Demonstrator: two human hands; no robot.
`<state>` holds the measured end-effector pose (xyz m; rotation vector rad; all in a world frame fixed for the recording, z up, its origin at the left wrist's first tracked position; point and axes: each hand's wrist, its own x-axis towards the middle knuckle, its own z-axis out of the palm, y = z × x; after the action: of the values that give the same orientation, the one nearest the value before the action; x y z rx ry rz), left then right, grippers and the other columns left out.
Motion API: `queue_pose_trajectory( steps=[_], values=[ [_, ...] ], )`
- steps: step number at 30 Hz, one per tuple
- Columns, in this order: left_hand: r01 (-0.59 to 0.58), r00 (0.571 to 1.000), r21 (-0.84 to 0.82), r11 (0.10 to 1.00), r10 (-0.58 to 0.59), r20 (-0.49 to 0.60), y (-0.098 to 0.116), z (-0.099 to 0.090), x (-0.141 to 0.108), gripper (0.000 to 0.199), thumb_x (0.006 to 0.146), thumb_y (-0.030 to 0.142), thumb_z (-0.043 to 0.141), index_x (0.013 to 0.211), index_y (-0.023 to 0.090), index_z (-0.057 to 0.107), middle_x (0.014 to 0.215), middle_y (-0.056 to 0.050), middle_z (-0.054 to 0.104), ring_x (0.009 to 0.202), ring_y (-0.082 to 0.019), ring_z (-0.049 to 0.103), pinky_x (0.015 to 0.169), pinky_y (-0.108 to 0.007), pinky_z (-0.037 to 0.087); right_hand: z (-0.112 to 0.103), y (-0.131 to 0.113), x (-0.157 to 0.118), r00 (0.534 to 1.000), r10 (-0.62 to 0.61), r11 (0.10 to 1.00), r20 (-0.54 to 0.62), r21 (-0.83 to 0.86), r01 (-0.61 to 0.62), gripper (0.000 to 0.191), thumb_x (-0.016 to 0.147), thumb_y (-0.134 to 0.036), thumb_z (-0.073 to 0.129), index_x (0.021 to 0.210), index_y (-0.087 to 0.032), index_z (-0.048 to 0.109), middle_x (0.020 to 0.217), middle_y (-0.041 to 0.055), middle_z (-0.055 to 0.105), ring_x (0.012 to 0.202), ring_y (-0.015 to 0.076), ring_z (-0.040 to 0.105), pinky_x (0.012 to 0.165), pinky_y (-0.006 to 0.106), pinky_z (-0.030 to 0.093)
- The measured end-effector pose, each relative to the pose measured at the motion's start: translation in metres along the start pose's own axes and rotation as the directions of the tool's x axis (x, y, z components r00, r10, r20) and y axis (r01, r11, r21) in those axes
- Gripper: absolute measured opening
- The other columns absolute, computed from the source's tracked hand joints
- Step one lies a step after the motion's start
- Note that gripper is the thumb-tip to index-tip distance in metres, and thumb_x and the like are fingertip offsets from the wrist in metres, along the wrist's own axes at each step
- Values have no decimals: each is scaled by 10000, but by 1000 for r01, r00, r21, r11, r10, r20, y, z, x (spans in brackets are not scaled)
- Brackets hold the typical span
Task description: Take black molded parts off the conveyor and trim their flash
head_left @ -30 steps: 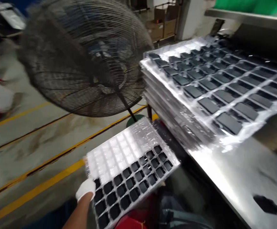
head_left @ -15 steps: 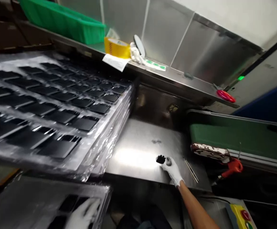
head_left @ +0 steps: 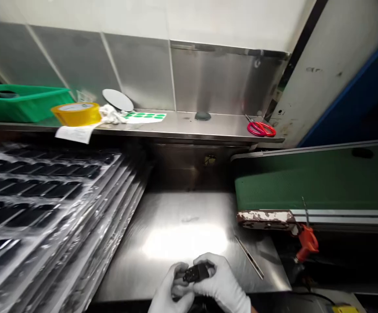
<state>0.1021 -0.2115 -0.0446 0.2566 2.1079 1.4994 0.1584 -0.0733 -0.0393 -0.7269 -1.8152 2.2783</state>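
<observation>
Both my hands wear white gloves and meet low in the head view, above the front of the steel table (head_left: pixel 163 204). Between them is a small black plastic part (head_left: pixel 197 273), with a knobbly left end and a flatter right side. My right hand (head_left: pixel 223 282) grips its right side between thumb and fingers. My left hand (head_left: pixel 172 290) has its fingers curled around the left end; whether it holds a second piece I cannot tell. To the right, metal tweezers (head_left: pixel 249 257) lie on the tabletop.
Stacked plastic trays (head_left: pixel 87 208) of black parts rise at left. A green conveyor belt (head_left: pixel 313 182) runs at right, with a red air gun (head_left: pixel 307 243) by its edge. The back shelf (head_left: pixel 179 128) bears a green bin (head_left: pixel 29 106), yellow tape (head_left: pixel 76 115) and red scissors (head_left: pixel 260 128).
The view has swung right. My left hand has come from the lower tray at left to meet my right hand, which holds the black part. The two hands are now together.
</observation>
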Motion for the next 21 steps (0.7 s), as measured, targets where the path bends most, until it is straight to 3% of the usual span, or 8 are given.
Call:
queue_pose_trajectory(
  steps=[4,8,12,15,18,21],
  values=[
    [32,998,-82,996,-28,55,43,39,-6,389,599,175,720,970,207,607,895,-42,694,891,-254,647,796,-321,487,-30,-27,-8,998,64,995,16,77,-65,331,438,-90,827,744,-188,747,790,47,735,818,314,674,718,369,531],
    [32,990,-141,990,-12,144,72,58,6,230,599,162,754,789,197,628,770,-13,644,785,-217,615,730,-288,475,-48,-51,-10,997,72,997,-19,35,-71,325,480,-25,743,755,-197,760,854,60,741,821,293,688,742,358,543],
    [-69,982,-54,996,77,172,91,60,18,181,620,162,743,783,207,678,758,-22,670,754,-228,629,722,-312,493,-62,-79,-13,991,137,980,-11,148,-134,379,498,-25,705,831,-197,757,925,56,720,859,253,690,795,335,543],
    [-118,979,-4,993,117,166,107,59,21,214,646,176,737,852,222,699,790,-34,699,745,-239,650,705,-328,511,-70,-85,-14,986,168,959,6,230,-164,394,493,0,710,824,-211,754,906,41,706,832,220,681,769,303,540],
    [-46,988,-77,996,57,144,123,57,22,366,583,187,805,919,240,672,794,-14,698,721,-230,652,683,-313,518,-72,-73,-14,993,108,948,45,297,-117,455,482,-28,784,889,-232,757,786,14,673,705,164,642,651,250,521],
    [103,980,-161,982,-73,188,136,53,21,620,504,129,849,1055,267,598,790,17,674,722,-198,646,688,-276,507,-69,-59,-13,998,-50,949,24,313,40,634,480,-72,846,1070,-268,720,647,-28,627,566,121,578,586,234,510]
  ],
)
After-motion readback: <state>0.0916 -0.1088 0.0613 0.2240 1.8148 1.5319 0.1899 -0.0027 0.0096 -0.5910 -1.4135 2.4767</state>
